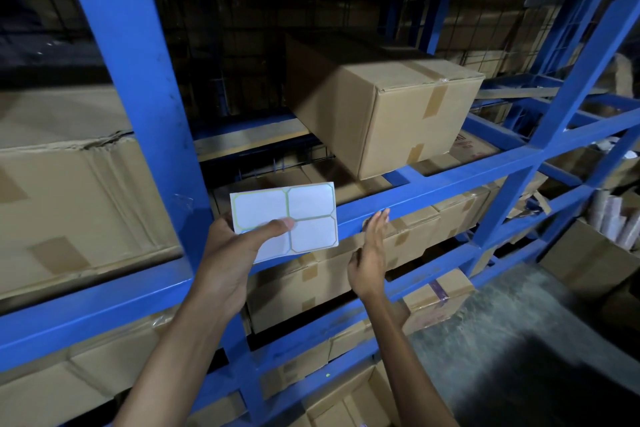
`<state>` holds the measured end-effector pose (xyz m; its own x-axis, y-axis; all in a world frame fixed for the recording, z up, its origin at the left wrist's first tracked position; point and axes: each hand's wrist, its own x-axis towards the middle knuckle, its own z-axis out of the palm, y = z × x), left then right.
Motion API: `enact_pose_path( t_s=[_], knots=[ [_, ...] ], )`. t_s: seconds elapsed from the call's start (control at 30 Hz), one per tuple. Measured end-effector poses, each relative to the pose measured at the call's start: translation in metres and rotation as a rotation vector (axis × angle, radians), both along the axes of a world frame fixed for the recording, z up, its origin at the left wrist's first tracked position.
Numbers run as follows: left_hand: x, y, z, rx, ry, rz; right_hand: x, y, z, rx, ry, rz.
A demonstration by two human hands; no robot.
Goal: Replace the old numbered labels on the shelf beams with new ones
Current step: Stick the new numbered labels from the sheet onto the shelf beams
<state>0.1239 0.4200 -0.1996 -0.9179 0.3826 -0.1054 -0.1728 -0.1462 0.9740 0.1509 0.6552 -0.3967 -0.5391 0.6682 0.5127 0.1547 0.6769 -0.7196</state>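
A white label sheet [284,218] is being held up in front of the blue shelf beam [433,189], covering part of it. The sheet is showing four blank labels, each outlined in green or tan with clipped corners; no number or writing is showing on them. The left hand [230,253] is gripping the sheet at its lower left, thumb pressing across the front and fingers curling behind. The right hand [369,253] is reaching toward the beam just right of the sheet, fingers spread apart and holding nothing, fingertips lying over the beam's face. Something small is sitting on the beam by those fingertips, too blurred to identify. A taped cardboard box [377,107] is sitting tilted on the shelf above, and red print on another carton [476,147] behind it is unreadable.
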Motion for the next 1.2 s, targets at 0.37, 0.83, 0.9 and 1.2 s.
enact_pose_path(
  t_s=[0.37, 0.83, 0.9, 1.2],
  knots=[
    [0.006, -0.021, 0.006, 0.05, -0.012, 0.008, -0.009, -0.002, 0.004, -0.115, -0.22, 0.13],
    [0.017, -0.075, 0.003, 0.103, -0.041, 0.016, -0.004, -0.04, 0.06, -0.289, -0.135, -0.029],
    [0.019, -0.08, 0.001, 0.104, -0.041, 0.014, 0.003, -0.068, 0.082, -0.424, 0.041, -0.046],
    [0.038, -0.094, -0.004, 0.148, -0.045, -0.143, 0.118, -0.199, 0.171, -0.627, 0.363, 0.286]
  ],
)
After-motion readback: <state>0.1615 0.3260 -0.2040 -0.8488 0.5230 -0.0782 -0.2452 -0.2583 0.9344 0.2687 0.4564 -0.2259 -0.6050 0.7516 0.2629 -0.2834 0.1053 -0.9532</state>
